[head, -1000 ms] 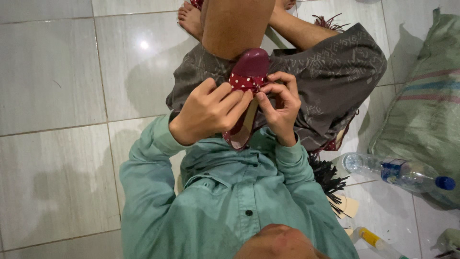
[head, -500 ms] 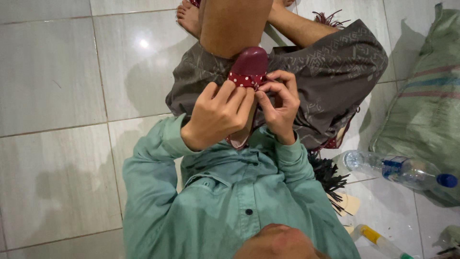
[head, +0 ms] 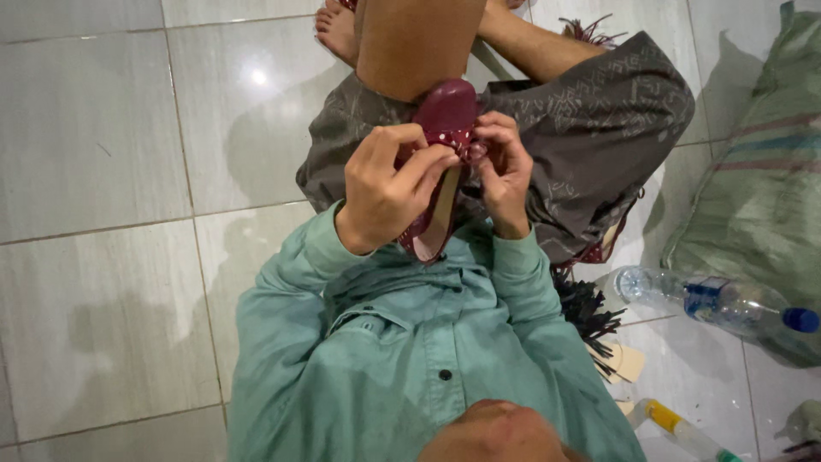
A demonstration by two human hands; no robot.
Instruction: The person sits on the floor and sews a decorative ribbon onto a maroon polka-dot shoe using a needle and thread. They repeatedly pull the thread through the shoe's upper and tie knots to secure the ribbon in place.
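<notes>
The person sits on the tiled floor [head: 103, 171] with a dark red shoe [head: 445, 115] held over the lap, just in front of the chest. The shoe stands on end: its long axis runs from about 12 o'clock, where the rounded toe points away toward the raised knee, down to 6 o'clock, where the tan insole and heel opening face the green shirt [head: 402, 342].

The left hand [head: 386, 184] wraps the shoe from the 9 o'clock side, fingers curled closed around its middle and the thumb pressed across the upper, so it carries the shoe's weight. The right hand [head: 505, 171] sits at the 3 o'clock side, touching the same shoe near the small studded trim at its throat; its fingers are bent into a tight pinch there, though what exactly lies between the fingertips is too small to tell. Both hands are on the shoe, the left covering more of its length, the right confined to the trim.

Grey patterned shorts [head: 590, 128] lie under the shoe. At 4 o'clock from the hands, well apart from them, a clear plastic bottle with a blue cap [head: 710, 301] lies on its side on the floor, beside a bundle of dark strips [head: 586, 308] and near a green woven sack [head: 761, 197].
</notes>
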